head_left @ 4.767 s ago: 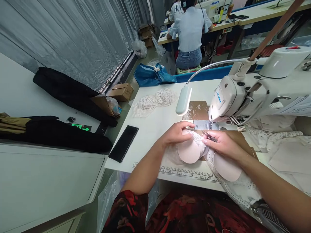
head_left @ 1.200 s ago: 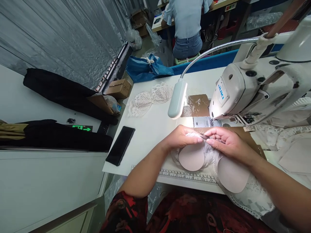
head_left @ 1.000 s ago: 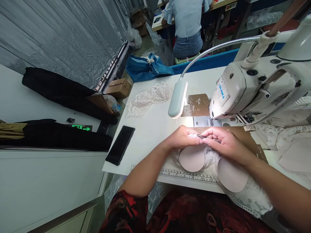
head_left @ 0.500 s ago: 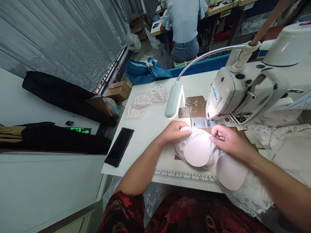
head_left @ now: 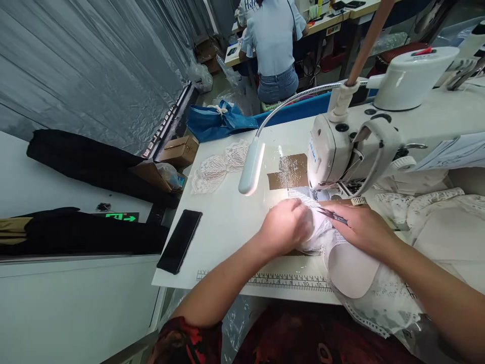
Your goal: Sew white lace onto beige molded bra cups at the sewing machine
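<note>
White lace fabric with pale padded cups (head_left: 352,270) lies at the sewing machine's needle area and hangs over the table's front edge. My left hand (head_left: 286,225) is closed on the lace just left of the needle, its fingertips partly hidden and blurred. In my right hand (head_left: 358,222) is a small pair of dark metal snips (head_left: 333,216), pointing left over the lace; that hand rests on the fabric. The white sewing machine (head_left: 329,151) stands right behind the hands, with the lace edge close to its presser foot.
A grey-white lamp (head_left: 252,167) on a bent neck hangs above the table. A black phone (head_left: 180,241) lies at the left, with a lace piece (head_left: 210,172) behind it. More white fabric (head_left: 447,227) is piled at the right. A person (head_left: 275,45) sits beyond the table.
My left hand has moved over the near cup, and the lace edge is now at the needle area. My right hand has flattened onto the fabric with the snips. The view has shifted right.
</note>
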Demonstrator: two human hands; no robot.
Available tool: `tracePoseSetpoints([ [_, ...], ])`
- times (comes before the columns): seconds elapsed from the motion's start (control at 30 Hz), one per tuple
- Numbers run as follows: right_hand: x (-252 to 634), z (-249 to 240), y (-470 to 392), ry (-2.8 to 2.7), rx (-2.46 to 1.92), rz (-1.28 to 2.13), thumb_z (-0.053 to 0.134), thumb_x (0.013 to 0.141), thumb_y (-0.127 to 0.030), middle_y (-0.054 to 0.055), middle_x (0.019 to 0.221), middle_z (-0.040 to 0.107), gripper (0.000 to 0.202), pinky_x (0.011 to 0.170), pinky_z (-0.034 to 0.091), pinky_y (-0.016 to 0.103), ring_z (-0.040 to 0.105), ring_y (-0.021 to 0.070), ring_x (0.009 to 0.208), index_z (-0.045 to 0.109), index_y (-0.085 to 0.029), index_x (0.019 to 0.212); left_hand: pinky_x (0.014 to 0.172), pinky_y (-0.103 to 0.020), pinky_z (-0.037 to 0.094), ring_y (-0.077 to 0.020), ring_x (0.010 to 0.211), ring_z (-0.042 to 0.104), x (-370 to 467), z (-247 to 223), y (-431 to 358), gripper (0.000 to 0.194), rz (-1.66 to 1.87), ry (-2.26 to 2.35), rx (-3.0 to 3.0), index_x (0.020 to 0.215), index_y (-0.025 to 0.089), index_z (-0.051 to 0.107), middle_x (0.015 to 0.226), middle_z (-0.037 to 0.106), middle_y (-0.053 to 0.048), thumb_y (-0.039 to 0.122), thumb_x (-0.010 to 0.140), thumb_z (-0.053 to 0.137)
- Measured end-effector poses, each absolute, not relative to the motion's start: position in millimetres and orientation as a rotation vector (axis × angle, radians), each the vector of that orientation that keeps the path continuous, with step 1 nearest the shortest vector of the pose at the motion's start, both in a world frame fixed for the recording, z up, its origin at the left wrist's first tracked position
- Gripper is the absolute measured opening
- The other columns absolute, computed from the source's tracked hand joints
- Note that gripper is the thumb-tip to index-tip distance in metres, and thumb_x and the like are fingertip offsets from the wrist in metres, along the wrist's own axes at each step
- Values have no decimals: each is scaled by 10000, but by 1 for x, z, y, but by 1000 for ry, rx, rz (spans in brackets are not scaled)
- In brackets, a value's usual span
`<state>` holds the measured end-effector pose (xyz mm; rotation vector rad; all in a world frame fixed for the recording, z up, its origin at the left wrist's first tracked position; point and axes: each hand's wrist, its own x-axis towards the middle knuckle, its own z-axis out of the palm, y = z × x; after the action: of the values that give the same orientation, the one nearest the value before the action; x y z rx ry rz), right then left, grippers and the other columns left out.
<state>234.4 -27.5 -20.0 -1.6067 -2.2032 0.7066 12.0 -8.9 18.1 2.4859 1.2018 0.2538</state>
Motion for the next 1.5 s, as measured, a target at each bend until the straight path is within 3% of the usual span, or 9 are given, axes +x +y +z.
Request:
tracePoseSetpoints([
  [0.23, 235, -28, -26, -2269, -1513, 552, 437, 893, -275, 86, 1073, 737, 379, 857, 482, 412, 640, 307, 1078, 624, -243, 1221, 977, -494, 464, -321, 1221, 498, 22, 11, -14, 382, 115, 1164, 2587, 1208, 143, 583, 1316, 562, -154, 366, 899, 556],
  [0.53, 232, -29, -29, -2358, -1455, 337, 457, 879, -250, 72, 982, 751, 296, 657, 411, 330, 676, 246, 875, 687, -211, 1062, 1034, -479, 448, -327, 1235, 506, 4, 14, 6, 528, 172, 1098, 2562, 1279, 112, 553, 1350, 525, -193, 420, 853, 606],
  [0.67, 231, -24, -31, -2368, -1353, 363, 452, 885, -233, 45, 808, 716, 220, 586, 338, 294, 605, 179, 692, 666, -205, 843, 1081, -501, 408, -352, 1289, 470, 3, 11, 11, 575, 154, 1104, 2585, 1275, 100, 563, 1398, 499, -207, 486, 851, 608],
  [0.77, 232, -20, -32, -2436, -1265, 492, 505, 814, -210, -5, 580, 574, 222, 530, 267, 285, 471, 134, 548, 511, -205, 592, 1097, -504, 391, -359, 1308, 452, 5, 10, 11, 615, 111, 976, 2641, 1264, 99, 577, 1419, 490, -199, 533, 832, 628],
  [0.83, 234, -20, -32, -2440, -1221, 535, 522, 777, -207, -16, 535, 511, 248, 521, 249, 285, 419, 125, 524, 440, -204, 543, 1090, -498, 398, -357, 1309, 449, 6, 10, 10, 622, 78, 862, 2673, 1256, 107, 585, 1417, 496, -188, 554, 826, 632],
  [0.97, 234, -22, -30, -2280, -1301, 395, 469, 839, -219, 7, 634, 609, 199, 569, 322, 281, 503, 146, 588, 580, -206, 675, 1075, -489, 407, -341, 1301, 460, 8, 10, 11, 596, 85, 743, 2713, 1250, 118, 587, 1394, 521, -179, 557, 847, 607],
  [1.03, 231, -23, -28, -2262, -1357, 305, 458, 839, -170, 20, 862, 717, 234, 611, 365, 277, 590, 155, 680, 670, -218, 924, 1065, -488, 415, -339, 1296, 467, 10, 9, 12, 608, 87, 732, 2718, 1267, 118, 575, 1400, 516, -181, 559, 850, 602],
  [1.1, 228, -23, -26, -2311, -1406, 233, 459, 819, -120, 20, 1066, 729, 376, 634, 389, 278, 639, 160, 753, 663, -244, 1111, 1060, -487, 421, -339, 1290, 476, 11, 7, 12, 626, 83, 747, 2713, 1279, 111, 564, 1414, 502, -188, 560, 844, 606],
  [1.5, 221, -15, -23, -2329, -1653, 307, 461, 837, -170, 34, 979, 748, 413, 639, 420, 306, 660, 204, 761, 674, -239, 1185, 1112, -484, 362, -343, 1320, 445, 11, 0, 18, 833, 69, 852, 2696, 1400, 81, 457, 1486, 434, -194, 633, 794, 605],
])
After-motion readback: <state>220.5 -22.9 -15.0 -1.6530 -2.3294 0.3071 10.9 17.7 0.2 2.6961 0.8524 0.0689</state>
